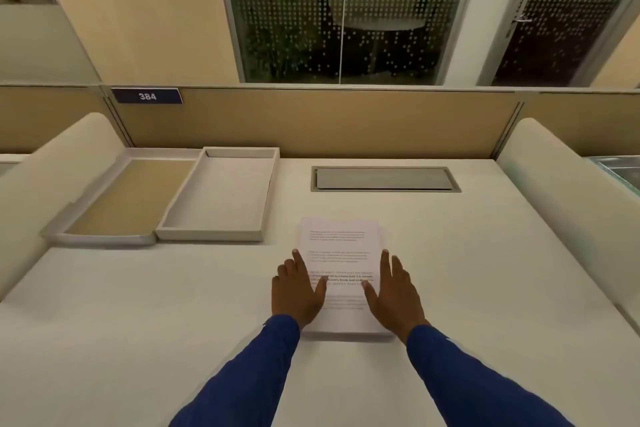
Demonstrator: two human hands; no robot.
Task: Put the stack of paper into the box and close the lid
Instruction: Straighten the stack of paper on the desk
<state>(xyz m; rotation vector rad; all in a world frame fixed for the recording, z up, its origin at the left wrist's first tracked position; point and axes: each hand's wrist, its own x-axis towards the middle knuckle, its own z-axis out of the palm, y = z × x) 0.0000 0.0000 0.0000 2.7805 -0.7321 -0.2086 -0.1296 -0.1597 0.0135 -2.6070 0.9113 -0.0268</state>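
A stack of white printed paper (341, 253) lies flat on the desk in front of me. My left hand (298, 291) rests on the stack's left edge, fingers spread, thumb on the top sheet. My right hand (393, 291) rests the same way on the right edge. Neither hand has lifted the stack. Farther back on the left stands the open shallow grey box (221, 199), with nothing inside it. Its lid (128, 201), with a tan inner face, lies folded out flat to the box's left.
The pale desk (485, 270) has a closed cable hatch (384, 178) at the back centre. A tan partition (329, 121) with a "384" plate (147, 96) closes the far side. Rounded side dividers (568, 191) stand on the right and left.
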